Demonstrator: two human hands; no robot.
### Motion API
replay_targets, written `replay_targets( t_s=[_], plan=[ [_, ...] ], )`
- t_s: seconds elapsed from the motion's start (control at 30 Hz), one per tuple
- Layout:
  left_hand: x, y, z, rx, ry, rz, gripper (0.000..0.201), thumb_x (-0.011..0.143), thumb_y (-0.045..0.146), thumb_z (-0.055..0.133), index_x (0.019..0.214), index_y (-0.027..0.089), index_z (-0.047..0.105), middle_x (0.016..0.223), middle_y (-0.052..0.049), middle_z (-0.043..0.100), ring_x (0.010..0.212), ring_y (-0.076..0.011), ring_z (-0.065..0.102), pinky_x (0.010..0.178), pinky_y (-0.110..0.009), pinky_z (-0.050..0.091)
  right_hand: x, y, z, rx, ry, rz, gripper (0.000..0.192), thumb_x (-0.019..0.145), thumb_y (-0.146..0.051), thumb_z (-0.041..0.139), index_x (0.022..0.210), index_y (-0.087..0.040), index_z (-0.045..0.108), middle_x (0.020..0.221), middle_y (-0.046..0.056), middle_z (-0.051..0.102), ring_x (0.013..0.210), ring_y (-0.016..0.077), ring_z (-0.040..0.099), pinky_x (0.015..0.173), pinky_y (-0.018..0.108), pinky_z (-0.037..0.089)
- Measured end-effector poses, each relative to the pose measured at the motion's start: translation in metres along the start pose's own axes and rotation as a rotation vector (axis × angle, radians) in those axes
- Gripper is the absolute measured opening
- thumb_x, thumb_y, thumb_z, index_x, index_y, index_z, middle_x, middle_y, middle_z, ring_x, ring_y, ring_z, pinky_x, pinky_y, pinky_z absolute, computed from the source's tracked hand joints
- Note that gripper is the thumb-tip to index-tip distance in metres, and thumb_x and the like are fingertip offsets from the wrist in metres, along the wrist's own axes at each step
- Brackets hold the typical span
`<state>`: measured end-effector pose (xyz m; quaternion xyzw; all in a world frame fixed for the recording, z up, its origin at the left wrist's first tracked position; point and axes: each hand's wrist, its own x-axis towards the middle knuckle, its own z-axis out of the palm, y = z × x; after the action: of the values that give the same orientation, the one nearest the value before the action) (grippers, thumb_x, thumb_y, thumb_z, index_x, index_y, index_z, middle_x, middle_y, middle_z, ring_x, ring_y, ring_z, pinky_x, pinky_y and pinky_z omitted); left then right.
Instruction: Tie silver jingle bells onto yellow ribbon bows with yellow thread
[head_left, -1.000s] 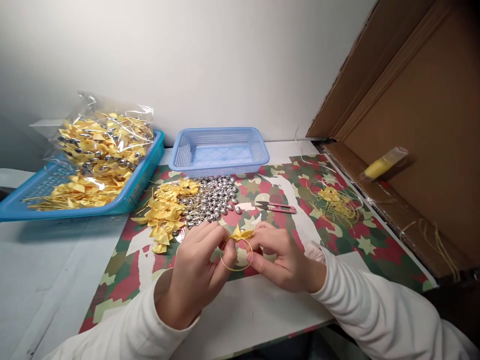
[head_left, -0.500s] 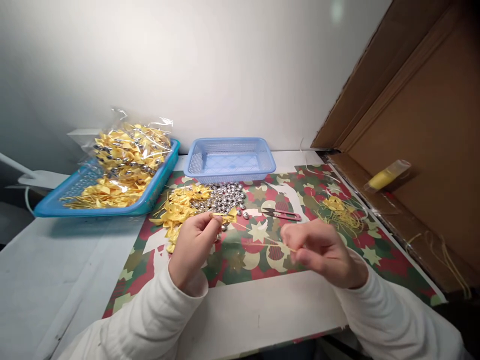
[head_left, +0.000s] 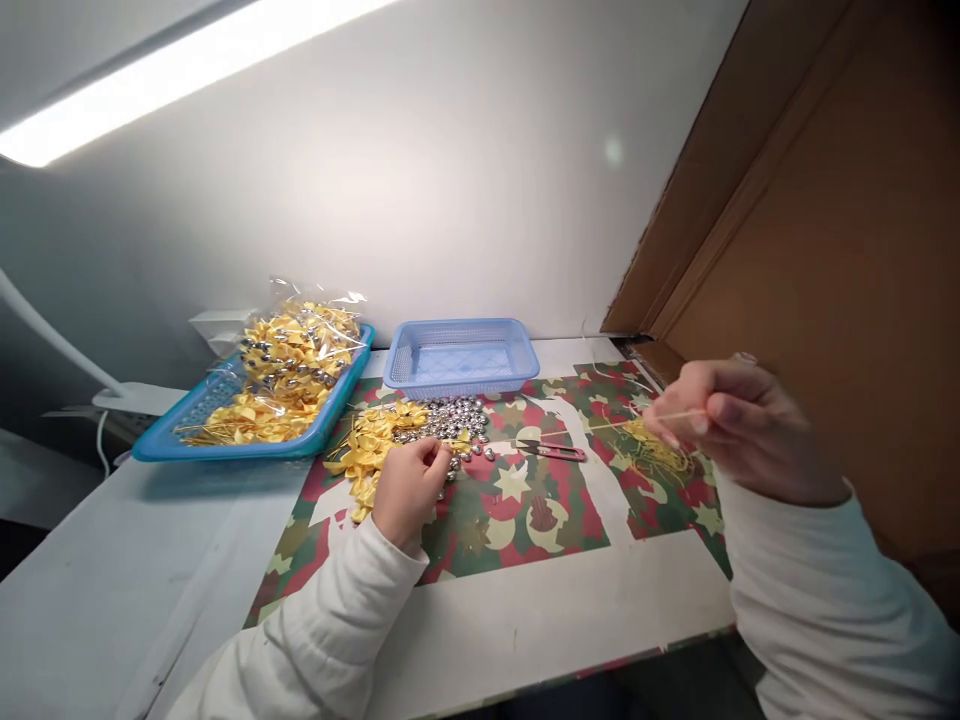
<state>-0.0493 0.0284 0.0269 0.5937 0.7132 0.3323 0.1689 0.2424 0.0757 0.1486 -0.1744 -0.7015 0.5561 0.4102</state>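
taut thread (head_left: pixel 555 433) spans left hand (head_left: pixel 409 490) to right hand (head_left: pixel 750 435), near mat's right edge (head_left: pixel 709 520).

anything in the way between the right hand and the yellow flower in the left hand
Nothing visible blocks the right hand from the flower in the left hand; a thread runs across the gap. The snips lie near its line; contact is unclear.

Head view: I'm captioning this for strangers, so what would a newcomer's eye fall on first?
Probably the bright lamp across the upper left. Next, the thin yellow strand drawn out between the left hand and the blurred right hand. Then the shiny clear bag with yellow pieces inside, in the blue basket at left.
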Motion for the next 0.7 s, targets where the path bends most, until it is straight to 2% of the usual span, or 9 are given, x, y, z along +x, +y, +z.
replay_targets(
  t_s=[0.17,0.27,0.33,0.37,0.47,0.5,0.57,0.63,0.7],
  plan=[
    [-0.007,0.011,0.016,0.065,-0.162,0.102,0.037,0.08,0.034,0.046,0.048,0.021,0.033,0.044,0.004,0.038,0.045,-0.0124,0.038,0.048,-0.025,0.024,0.012,-0.016,-0.013,-0.188,0.041,0.086,0.03,0.085,-0.043,0.064,0.067,-0.019,0.059,0.053,-0.004,0.039,0.048,0.0074,0.038,0.049,0.026,0.03],
    [-0.008,0.01,0.022,0.137,-0.143,0.1,0.032,0.079,0.031,0.05,0.05,0.021,0.041,0.047,0.001,0.044,0.048,-0.0162,0.046,0.051,-0.027,0.029,0.02,-0.012,-0.012,-0.347,0.001,0.146,0.029,0.085,-0.043,0.062,0.072,-0.017,0.061,0.053,-0.004,0.043,0.047,0.0071,0.038,0.045,0.023,0.027],
    [-0.006,0.007,0.018,0.167,-0.087,0.105,0.015,0.078,0.029,0.052,0.066,0.02,0.054,0.062,-0.004,0.056,0.064,-0.0225,0.057,0.059,-0.03,0.038,0.025,-0.008,-0.009,-0.45,-0.042,0.172,0.029,0.085,-0.042,0.061,0.073,-0.016,0.06,0.054,-0.004,0.044,0.047,0.0066,0.036,0.044,0.022,0.026],
    [-0.005,0.006,0.013,0.173,-0.06,0.118,0.012,0.076,0.027,0.054,0.08,0.018,0.059,0.076,-0.008,0.06,0.076,-0.0258,0.06,0.065,-0.033,0.043,0.028,-0.006,-0.006,-0.493,-0.064,0.178,0.029,0.085,-0.041,0.06,0.072,-0.015,0.06,0.055,-0.004,0.044,0.048,0.0064,0.036,0.045,0.021,0.026],
    [-0.006,0.012,-0.005,0.12,-0.054,0.27,0.053,0.069,0.018,0.058,0.121,0.015,0.049,0.116,-0.015,0.055,0.109,-0.0296,0.054,0.09,-0.041,0.044,0.033,-0.002,0.003,-0.591,-0.111,0.184,0.03,0.085,-0.04,0.058,0.071,-0.015,0.057,0.059,-0.004,0.045,0.051,0.0064,0.035,0.047,0.021,0.027],
    [-0.008,0.017,-0.011,0.06,-0.092,0.357,0.061,0.067,0.015,0.058,0.127,0.016,0.046,0.123,-0.015,0.052,0.116,-0.0302,0.05,0.097,-0.043,0.04,0.035,-0.002,0.006,-0.61,-0.124,0.188,0.03,0.086,-0.041,0.058,0.071,-0.015,0.057,0.059,-0.004,0.044,0.052,0.0066,0.036,0.047,0.021,0.027],
    [-0.012,0.032,-0.019,-0.119,-0.241,0.494,0.068,0.069,0.015,0.06,0.135,0.022,0.042,0.138,-0.014,0.044,0.13,-0.0312,0.038,0.107,-0.046,0.032,0.039,-0.001,0.012,-0.61,-0.141,0.177,0.031,0.085,-0.042,0.058,0.072,-0.014,0.057,0.059,-0.004,0.044,0.052,0.0068,0.035,0.048,0.021,0.027],
    [-0.014,0.049,-0.018,-0.334,-0.407,0.47,0.07,0.076,0.021,0.062,0.14,0.024,0.036,0.147,-0.012,0.038,0.136,-0.03,0.033,0.111,-0.044,0.029,0.044,0.001,0.017,-0.582,-0.123,0.14,0.031,0.085,-0.043,0.058,0.074,-0.015,0.058,0.059,-0.005,0.042,0.052,0.0069,0.034,0.048,0.021,0.026],
    [-0.009,0.066,-0.012,-0.543,-0.571,0.355,0.057,0.082,0.03,0.062,0.136,0.025,0.044,0.143,-0.011,0.045,0.132,-0.028,0.04,0.108,-0.041,0.031,0.051,0.004,0.021,-0.556,-0.076,0.088,0.031,0.084,-0.044,0.058,0.074,-0.015,0.058,0.058,-0.005,0.04,0.051,0.0067,0.032,0.048,0.021,0.025]
  ],
)
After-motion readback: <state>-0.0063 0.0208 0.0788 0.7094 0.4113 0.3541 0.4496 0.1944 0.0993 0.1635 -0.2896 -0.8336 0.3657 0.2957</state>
